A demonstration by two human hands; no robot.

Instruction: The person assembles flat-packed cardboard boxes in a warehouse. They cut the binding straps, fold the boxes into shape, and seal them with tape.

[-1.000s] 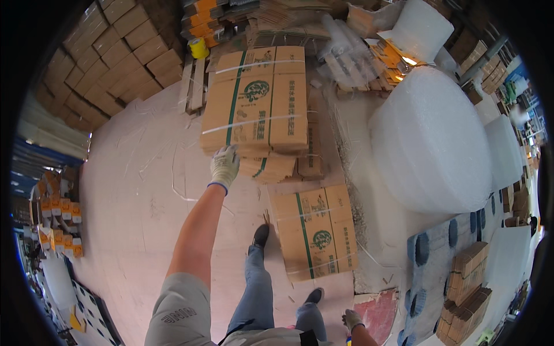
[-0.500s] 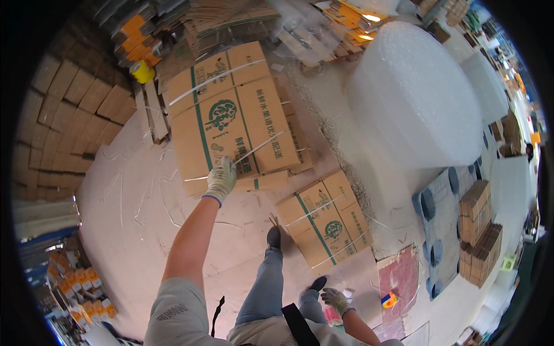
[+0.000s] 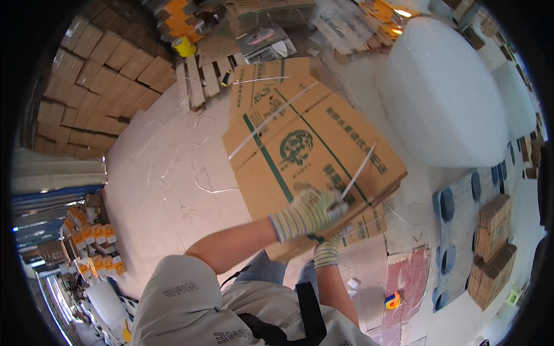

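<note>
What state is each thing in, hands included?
Large cardboard bundle: flat-folded, strapped
Left hand: fingers curled at the white strap
Right hand: at the bundle's near edge, grip unclear
Smaller-looking cardboard bundle: partly hidden
Bubble-wrap roll: wound
Upper-left boxes: stacked

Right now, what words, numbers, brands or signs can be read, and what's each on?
I won't copy out wording, but here is where it stands:
Held bundle: large dark characters and a green emblem.
Bundle behind: similar print, smaller, partly covered.
Bundle beneath: dark characters, too small to read surely.
Shirt: outlined lettering on sleeve and body.
Orange-and-white boxes: any print is too small to read.
</note>
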